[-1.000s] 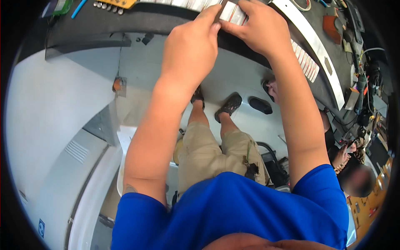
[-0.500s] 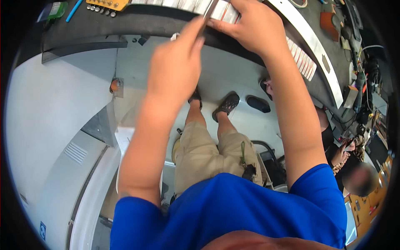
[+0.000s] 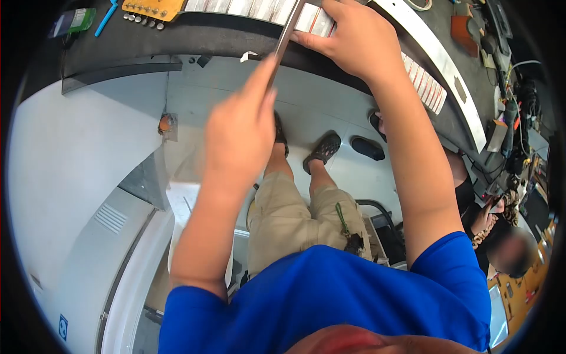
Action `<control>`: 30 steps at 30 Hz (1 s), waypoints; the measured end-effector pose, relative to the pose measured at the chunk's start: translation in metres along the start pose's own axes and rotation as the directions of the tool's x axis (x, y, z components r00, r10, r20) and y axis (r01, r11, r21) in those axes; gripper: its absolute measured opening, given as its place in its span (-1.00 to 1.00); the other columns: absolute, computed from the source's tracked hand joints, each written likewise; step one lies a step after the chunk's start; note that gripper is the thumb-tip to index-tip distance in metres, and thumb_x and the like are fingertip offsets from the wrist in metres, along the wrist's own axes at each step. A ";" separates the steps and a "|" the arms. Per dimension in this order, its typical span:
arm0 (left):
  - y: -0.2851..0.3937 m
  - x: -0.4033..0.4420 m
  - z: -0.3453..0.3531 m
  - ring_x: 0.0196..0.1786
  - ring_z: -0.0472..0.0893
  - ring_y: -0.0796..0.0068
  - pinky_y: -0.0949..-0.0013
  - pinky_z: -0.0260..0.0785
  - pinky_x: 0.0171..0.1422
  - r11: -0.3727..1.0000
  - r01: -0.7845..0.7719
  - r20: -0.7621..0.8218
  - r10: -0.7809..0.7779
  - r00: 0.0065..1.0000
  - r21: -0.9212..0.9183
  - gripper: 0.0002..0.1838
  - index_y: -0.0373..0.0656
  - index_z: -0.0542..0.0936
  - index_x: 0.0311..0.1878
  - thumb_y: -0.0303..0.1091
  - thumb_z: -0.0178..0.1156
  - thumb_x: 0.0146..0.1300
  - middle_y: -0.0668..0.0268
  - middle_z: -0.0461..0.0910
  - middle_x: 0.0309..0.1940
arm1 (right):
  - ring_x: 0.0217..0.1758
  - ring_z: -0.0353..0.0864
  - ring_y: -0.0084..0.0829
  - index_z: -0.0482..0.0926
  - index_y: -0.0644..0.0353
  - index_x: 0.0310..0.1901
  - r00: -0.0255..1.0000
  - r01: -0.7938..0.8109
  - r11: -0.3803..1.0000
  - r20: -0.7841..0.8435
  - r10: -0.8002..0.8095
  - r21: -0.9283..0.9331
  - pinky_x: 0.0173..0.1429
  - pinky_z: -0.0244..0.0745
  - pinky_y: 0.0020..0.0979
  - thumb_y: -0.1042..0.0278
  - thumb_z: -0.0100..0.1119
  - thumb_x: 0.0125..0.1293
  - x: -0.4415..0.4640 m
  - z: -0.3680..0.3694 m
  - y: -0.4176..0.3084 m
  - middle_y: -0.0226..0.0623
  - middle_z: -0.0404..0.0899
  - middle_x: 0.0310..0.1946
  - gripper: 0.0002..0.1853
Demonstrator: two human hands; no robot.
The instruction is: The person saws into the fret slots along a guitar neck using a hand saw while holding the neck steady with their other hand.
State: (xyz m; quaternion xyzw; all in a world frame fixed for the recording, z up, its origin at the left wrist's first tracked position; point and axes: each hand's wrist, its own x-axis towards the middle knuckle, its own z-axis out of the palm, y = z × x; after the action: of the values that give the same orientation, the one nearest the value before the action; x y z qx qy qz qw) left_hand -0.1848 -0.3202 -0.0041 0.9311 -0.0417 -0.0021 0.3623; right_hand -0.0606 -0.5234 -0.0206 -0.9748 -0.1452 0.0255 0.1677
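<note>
My left hand is closed around a narrow metal file, index finger stretched along it. The file lies across a guitar neck, whose fretboard is covered with whitish tape between the frets. My right hand grips the neck just right of the file, thumb on the near edge and fingers over the far side, partly cut off by the frame. The yellow-orange headstock with its row of metal tuners points left. More taped fretboard shows beyond my right forearm.
A long silver metal bar lies on the dark workbench beyond the neck. A green-labelled container and a blue stick-like tool are at the left. Tools and cables crowd the right, where another person sits. A white scrap lies at the bench edge.
My left hand has drawn back toward my body and slightly left, bringing the file with it across the neck. My right hand stays on the neck, nearly unmoved.
</note>
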 end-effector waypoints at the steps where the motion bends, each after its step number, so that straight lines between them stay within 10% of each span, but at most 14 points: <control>1: -0.008 -0.035 -0.006 -0.12 0.75 -0.20 -0.01 0.60 -0.07 1.000 -0.011 -0.019 0.011 1.000 -0.011 -0.55 -0.05 0.64 0.43 -0.45 0.30 0.50 -0.07 0.75 -0.17 | -0.05 0.77 0.10 0.74 0.26 -0.26 1.000 -0.008 1.000 0.000 0.008 0.011 0.08 0.67 0.01 -0.27 0.49 0.24 0.000 -0.001 0.000 0.03 0.74 -0.25 -0.41; 11: 0.010 0.056 0.010 0.03 0.85 -0.04 0.17 0.66 0.08 0.992 -0.005 0.061 -0.003 0.998 0.123 -0.48 -0.09 0.62 0.49 -0.51 0.32 0.50 0.04 0.81 0.13 | -0.04 0.77 0.09 0.74 0.26 -0.25 0.999 -0.025 1.000 0.033 0.025 -0.008 0.09 0.67 0.00 -0.27 0.50 0.24 -0.001 0.000 -0.003 0.02 0.74 -0.25 -0.41; 17: -0.018 -0.068 -0.006 -0.14 0.83 0.04 0.13 0.59 -0.07 0.999 0.039 -0.003 -0.039 0.999 -0.002 -0.51 -0.02 0.62 0.50 -0.45 0.28 0.55 -0.05 0.81 -0.12 | -0.06 0.78 0.08 0.74 0.26 -0.26 0.999 0.009 1.000 -0.031 -0.009 0.011 0.08 0.68 -0.01 -0.27 0.49 0.24 -0.002 0.001 0.001 0.02 0.75 -0.25 -0.41; 23: -0.003 0.054 0.021 -0.45 0.51 0.44 0.31 0.43 -0.26 0.989 -0.012 -0.013 0.010 1.000 -0.147 -0.53 -0.06 0.60 0.53 -0.43 0.22 0.60 0.23 0.69 -0.40 | -0.05 0.78 0.08 0.75 0.26 -0.25 1.000 -0.015 1.000 -0.005 0.015 -0.007 0.09 0.68 -0.01 -0.25 0.49 0.24 -0.004 0.001 -0.001 0.03 0.75 -0.24 -0.42; 26: -0.007 0.011 0.009 -0.28 0.77 -0.11 0.09 0.60 -0.12 0.982 0.084 0.037 -0.079 0.996 -0.170 -0.52 -0.05 0.61 0.49 -0.44 0.26 0.54 -0.07 0.78 -0.13 | -0.04 0.78 0.09 0.75 0.26 -0.23 1.000 -0.015 1.000 0.010 0.015 -0.016 0.10 0.68 -0.01 -0.26 0.49 0.24 0.002 -0.001 -0.002 0.04 0.75 -0.22 -0.42; 30: -0.032 -0.102 -0.016 -0.45 0.60 0.40 0.33 0.44 -0.28 0.944 0.205 0.131 -0.176 0.976 -0.259 -0.53 -0.23 0.61 0.48 -0.50 0.22 0.54 0.13 0.68 -0.39 | -0.03 0.77 0.09 0.75 0.26 -0.21 1.000 -0.020 1.000 0.009 0.020 0.002 0.11 0.67 0.00 -0.27 0.48 0.24 0.001 -0.002 -0.001 0.03 0.75 -0.22 -0.40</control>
State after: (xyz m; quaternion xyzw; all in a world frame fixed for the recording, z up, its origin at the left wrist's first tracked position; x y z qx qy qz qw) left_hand -0.2840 -0.2780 -0.0162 0.8710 0.0302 -0.0925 0.4816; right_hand -0.0602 -0.5227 -0.0182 -0.9758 -0.1361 0.0317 0.1680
